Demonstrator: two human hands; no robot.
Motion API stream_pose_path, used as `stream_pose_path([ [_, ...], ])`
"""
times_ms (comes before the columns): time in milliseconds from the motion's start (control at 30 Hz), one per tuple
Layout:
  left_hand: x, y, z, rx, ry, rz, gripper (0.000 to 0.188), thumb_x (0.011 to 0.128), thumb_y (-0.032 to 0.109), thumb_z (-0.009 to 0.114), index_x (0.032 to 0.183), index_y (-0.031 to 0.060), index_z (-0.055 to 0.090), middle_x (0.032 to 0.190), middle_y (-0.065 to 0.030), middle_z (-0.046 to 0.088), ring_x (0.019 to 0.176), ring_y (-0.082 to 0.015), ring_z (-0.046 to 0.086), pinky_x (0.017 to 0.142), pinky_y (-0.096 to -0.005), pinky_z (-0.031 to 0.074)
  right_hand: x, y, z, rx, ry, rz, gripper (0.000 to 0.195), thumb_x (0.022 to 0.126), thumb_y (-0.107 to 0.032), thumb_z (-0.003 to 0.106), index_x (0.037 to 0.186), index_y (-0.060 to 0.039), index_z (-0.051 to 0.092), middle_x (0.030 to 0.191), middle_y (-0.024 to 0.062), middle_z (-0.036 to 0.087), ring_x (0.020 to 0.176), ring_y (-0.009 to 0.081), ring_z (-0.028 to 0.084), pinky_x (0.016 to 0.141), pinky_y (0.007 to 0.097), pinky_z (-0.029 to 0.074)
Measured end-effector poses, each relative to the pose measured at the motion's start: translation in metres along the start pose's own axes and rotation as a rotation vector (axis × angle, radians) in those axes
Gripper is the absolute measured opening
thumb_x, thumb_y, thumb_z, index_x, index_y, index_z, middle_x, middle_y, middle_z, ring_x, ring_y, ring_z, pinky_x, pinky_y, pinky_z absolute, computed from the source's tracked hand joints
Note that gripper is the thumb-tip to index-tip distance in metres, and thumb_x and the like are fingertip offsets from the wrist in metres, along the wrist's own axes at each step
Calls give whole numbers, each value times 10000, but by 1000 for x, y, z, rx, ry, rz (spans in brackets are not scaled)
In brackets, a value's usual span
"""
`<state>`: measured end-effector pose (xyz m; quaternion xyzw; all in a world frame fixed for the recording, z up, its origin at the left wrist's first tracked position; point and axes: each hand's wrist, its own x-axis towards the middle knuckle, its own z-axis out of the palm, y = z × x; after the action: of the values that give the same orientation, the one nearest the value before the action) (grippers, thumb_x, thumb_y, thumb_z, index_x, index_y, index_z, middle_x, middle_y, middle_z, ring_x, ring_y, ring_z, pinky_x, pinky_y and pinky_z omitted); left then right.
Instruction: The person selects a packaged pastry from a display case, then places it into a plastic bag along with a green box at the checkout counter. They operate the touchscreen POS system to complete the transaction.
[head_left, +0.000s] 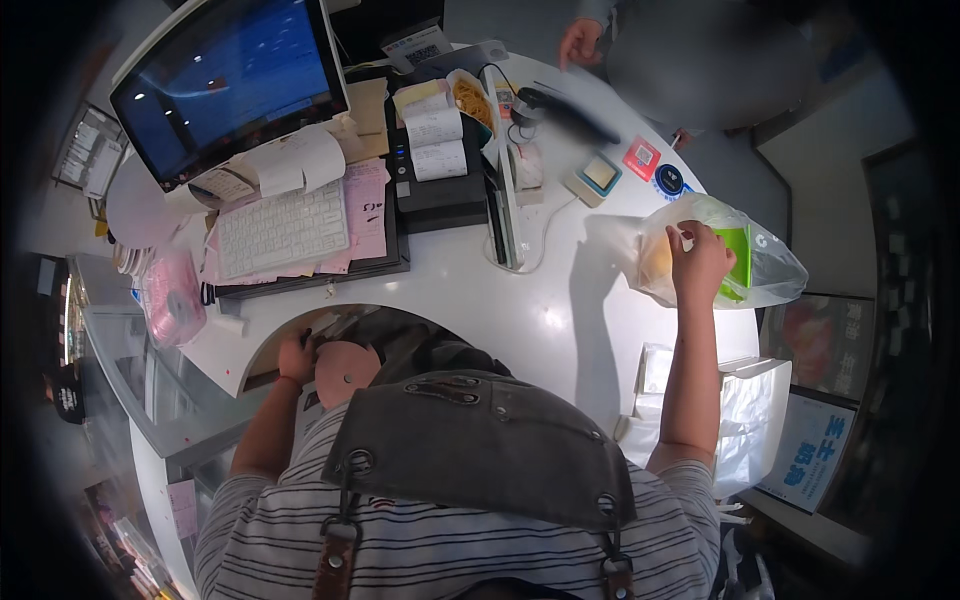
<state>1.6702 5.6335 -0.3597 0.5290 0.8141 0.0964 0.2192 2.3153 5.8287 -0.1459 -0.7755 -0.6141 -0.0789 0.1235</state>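
At the counter's right edge my right hand (699, 259) pinches the top of a translucent plastic bag (652, 259). Inside the bag are a bright green item (736, 262) and something pale orange. My left hand (298, 352) is low at the left, by the curved opening under the counter, with its fingers around a small dark object that I cannot make out. Just right of that hand is a round pink disc (347, 373) with a small hole. A grey apron covers my chest.
A monitor (232, 82), a white keyboard (285, 229) and a black receipt printer (442, 195) stand at the left and middle of the white counter (480, 277). A small square device (594, 180) lies right of them. A person's hand (581, 43) shows across the counter. White bags (750, 420) are stacked at right.
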Motion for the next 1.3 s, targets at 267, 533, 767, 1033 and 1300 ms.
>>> stream_pose_path([
  [267,-34,-41,33,-83,27,16,272,818,172,619,1028,-1,628,977,-235,638,923,-402,613,800,-444,493,33,-128,41,605,150,-420,110,753,-107,695,814,-43,629,844,100,612,823,280,585,741,379,466],
  [533,-80,-91,46,-206,-53,-190,237,820,129,610,1017,0,640,967,-216,649,905,-374,634,778,-423,506,49,-250,171,759,-599,-182,341,721,-300,780,914,-29,706,878,136,701,814,265,665,732,344,506],
  [767,-99,-132,48,-198,-110,-236,299,845,160,583,1108,20,615,957,-202,661,874,-362,640,774,-426,498,34,-262,160,636,-435,-199,291,738,-268,762,882,-24,699,822,130,695,768,259,664,707,344,502],
  [1033,-76,-130,50,-226,-46,-359,275,851,243,578,971,5,646,921,-227,665,886,-391,640,767,-443,504,29,-271,162,712,-314,-250,288,781,-250,733,901,3,670,744,102,665,690,206,627,657,320,485],
  [1300,-89,-151,73,-201,-87,-330,284,810,255,577,962,39,681,940,-193,676,905,-362,639,811,-441,496,-30,-259,103,664,-114,-331,220,911,-221,615,1027,-37,579,743,77,551,627,185,504,595,318,439],
])
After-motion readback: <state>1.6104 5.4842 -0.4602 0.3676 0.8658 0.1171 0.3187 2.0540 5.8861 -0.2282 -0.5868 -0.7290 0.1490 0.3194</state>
